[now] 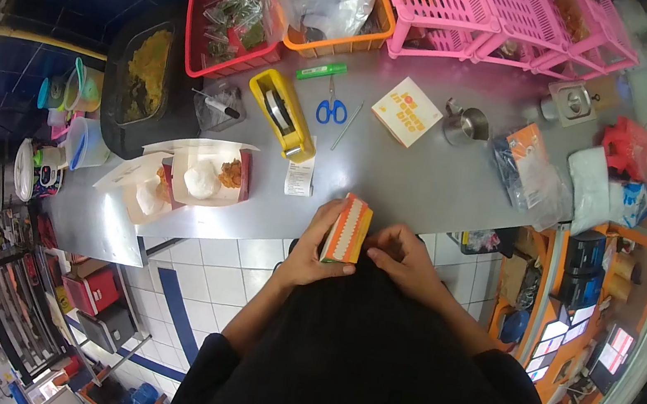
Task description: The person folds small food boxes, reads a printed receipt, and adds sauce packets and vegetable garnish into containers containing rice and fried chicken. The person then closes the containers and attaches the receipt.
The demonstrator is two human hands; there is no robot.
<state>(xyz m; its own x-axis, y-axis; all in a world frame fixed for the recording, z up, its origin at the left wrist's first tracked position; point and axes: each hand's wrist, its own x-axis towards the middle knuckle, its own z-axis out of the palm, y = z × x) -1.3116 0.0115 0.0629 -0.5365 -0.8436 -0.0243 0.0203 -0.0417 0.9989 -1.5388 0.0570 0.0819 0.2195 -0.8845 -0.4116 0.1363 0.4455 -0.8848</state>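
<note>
My left hand [311, 252] is closed around a small folded carton [348, 231] in orange, yellow and white, at the counter's front edge before my dark clothing. Close to the carton's right side is my right hand [405, 263], its fingers curled in and the thumb bent over. Whether it touches the carton or pinches something small cannot be made out. Left of my hands, two open food boxes [211, 195] stand side by side, each with white rice [202, 180] and brown fried pieces. A printed receipt [301, 170] lies between them and the carton.
On the metal counter [418, 187] are a yellow tape dispenser [278, 112], blue-handled scissors [332, 111], a green marker [321, 71], a closed white box [407, 112] and a metal jug [465, 125]. Red [197, 53] and orange baskets [383, 27] and pink racks [440, 40] line the back.
</note>
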